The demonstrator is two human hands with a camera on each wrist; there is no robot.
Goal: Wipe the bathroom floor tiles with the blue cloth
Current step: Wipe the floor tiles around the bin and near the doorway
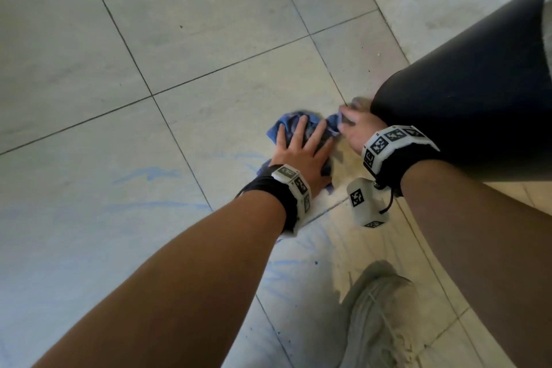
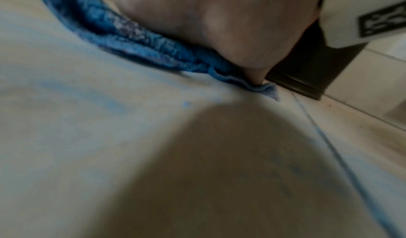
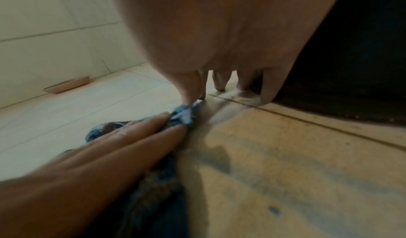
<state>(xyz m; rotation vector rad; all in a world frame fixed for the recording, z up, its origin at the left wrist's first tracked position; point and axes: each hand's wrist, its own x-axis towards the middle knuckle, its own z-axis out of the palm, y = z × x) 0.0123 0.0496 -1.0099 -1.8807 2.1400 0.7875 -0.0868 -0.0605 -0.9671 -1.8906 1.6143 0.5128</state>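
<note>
The crumpled blue cloth [image 1: 285,125] lies on the pale floor tiles [image 1: 209,39]. My left hand [image 1: 301,143] lies flat on top of it, fingers spread and straight, pressing it down. In the left wrist view the palm [image 2: 208,19] sits on the cloth [image 2: 131,33]. My right hand [image 1: 343,121] is just to the right and pinches the cloth's right corner. The right wrist view shows thumb and forefinger [image 3: 189,101] nipping that corner [image 3: 184,115], while the other fingertips [image 3: 219,85] touch the floor. Most of the cloth is hidden under the left hand.
Blue streaks [image 1: 146,173] mark the tiles near me. My dark-clad knee [image 1: 463,84] is at the right, close behind the right hand, and a grey shoe [image 1: 379,317] is at the bottom. A shallow pinkish dish [image 3: 66,85] lies by the tiled wall.
</note>
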